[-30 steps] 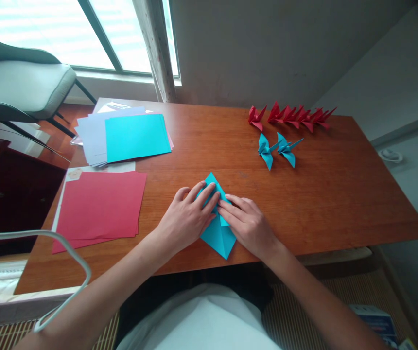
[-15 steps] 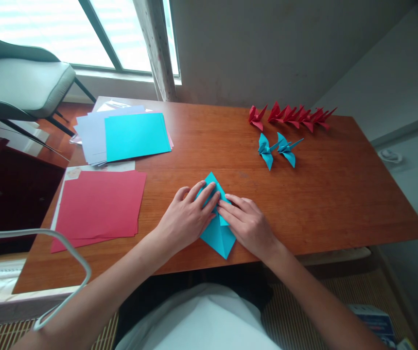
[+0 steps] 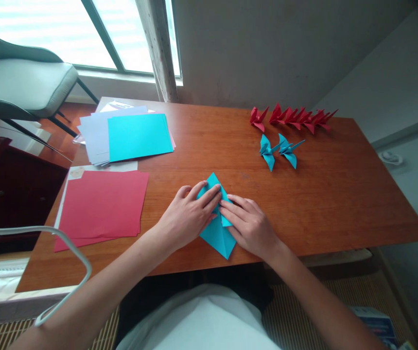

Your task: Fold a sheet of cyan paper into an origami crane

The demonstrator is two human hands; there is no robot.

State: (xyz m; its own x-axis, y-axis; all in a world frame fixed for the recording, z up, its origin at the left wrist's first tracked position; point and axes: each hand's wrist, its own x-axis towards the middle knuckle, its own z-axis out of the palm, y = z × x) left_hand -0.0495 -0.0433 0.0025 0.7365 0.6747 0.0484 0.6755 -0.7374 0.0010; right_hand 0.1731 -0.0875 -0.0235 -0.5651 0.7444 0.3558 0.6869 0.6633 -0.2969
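A sheet of bright blue paper (image 3: 224, 243), folded into a diamond with creases, lies near the table's front edge. From the left, my left hand (image 3: 189, 214) holds it down, its bent fingers pressed on the upper part. On the right side, my right hand (image 3: 251, 223) has its fingers closed together on a folded flap, fingertips close to those of the left. The fingers cover the middle of the paper. Behind the hands, to the right, stand two blue paper cranes (image 3: 268, 152) and a row of several red paper cranes (image 3: 300, 118).
Red sheets (image 3: 107, 204) lie left of my hands on the wooden table (image 3: 340, 194). A stack of blue (image 3: 139, 137) and pale sheets lies behind them. A white cable (image 3: 74, 243) loops over my left forearm. A chair (image 3: 23, 82) stands beyond the table.
Both hands stay on the blue paper, and the fingertips have shifted only slightly along the flap. The whole view has moved a little.
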